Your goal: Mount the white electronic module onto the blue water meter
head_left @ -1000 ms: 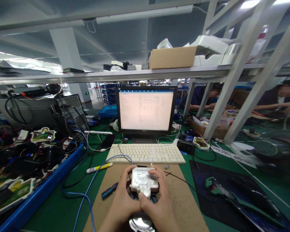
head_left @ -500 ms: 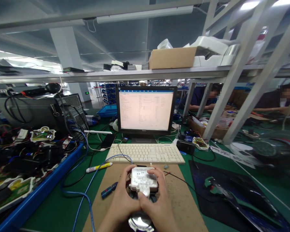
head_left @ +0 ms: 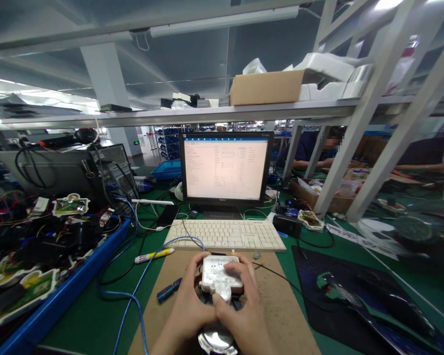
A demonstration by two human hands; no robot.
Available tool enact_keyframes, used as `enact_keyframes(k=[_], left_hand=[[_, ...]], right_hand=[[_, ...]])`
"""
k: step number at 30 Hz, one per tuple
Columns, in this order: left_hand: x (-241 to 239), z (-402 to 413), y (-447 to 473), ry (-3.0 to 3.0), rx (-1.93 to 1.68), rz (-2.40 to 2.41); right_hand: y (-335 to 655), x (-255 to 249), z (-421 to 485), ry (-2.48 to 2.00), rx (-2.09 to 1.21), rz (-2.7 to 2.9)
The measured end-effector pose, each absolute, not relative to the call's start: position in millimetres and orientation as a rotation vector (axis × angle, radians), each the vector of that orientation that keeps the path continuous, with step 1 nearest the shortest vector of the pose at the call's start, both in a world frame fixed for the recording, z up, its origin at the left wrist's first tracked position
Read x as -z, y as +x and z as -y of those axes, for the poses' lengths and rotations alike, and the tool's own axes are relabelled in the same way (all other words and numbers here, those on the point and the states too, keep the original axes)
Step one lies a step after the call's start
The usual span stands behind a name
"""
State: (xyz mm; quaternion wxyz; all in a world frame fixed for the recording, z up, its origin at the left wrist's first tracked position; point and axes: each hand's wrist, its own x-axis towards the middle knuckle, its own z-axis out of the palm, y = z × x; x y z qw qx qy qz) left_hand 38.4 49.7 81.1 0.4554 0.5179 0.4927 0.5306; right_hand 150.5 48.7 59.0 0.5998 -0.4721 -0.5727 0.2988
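Both my hands clasp a small white plastic device [head_left: 218, 276] over a brown cardboard mat [head_left: 274, 305]. My left hand [head_left: 187, 308] wraps round its left side. My right hand [head_left: 242, 308] grips its right side, with the fingers curled over the top. Thin red and black wires run from the device toward the right. A shiny round metal part [head_left: 216, 341] sits just below the hands, and dark parts lie under the device.
A white keyboard [head_left: 225, 235] and a lit monitor [head_left: 225, 167] stand ahead. A blue tray [head_left: 70, 291] of circuit boards and wires lies left, with a yellow pen [head_left: 153, 256] and blue cable [head_left: 133, 301] beside it. A black mat [head_left: 355, 301] lies right. Other people work at benches at back right.
My right fingers have shifted slightly further over the top of the white device; both hands keep their grip. The view has nudged a little.
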Motion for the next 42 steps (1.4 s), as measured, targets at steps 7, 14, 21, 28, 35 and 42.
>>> enact_keyframes(k=[7, 14, 21, 28, 35, 42], left_hand=[[-80.7, -49.8, 37.9, 1.305, -1.302, -1.244], [-80.0, -50.5, 37.3, 1.327, -1.305, -1.256], [-79.0, -50.3, 36.7, 1.315, -1.317, -1.233], [-81.0, -50.1, 37.3, 1.275, -1.307, -1.211], [-82.3, -49.3, 37.7, 1.301, -1.312, -1.224], [-83.1, -48.9, 38.3, 1.269, -1.302, -1.214]], right_hand=[[151.4, -58.0, -48.6, -1.129, -0.736, 1.363], [149.3, -54.8, -49.6, -1.127, -0.762, 1.300], [148.8, -62.0, -47.6, -1.135, -0.862, 1.244], [147.6, -71.2, -44.1, -1.162, -0.933, 1.185], [151.7, -60.0, -48.8, -1.126, -0.788, 1.321], [151.5, -62.0, -48.0, -1.111, -0.709, 1.367]])
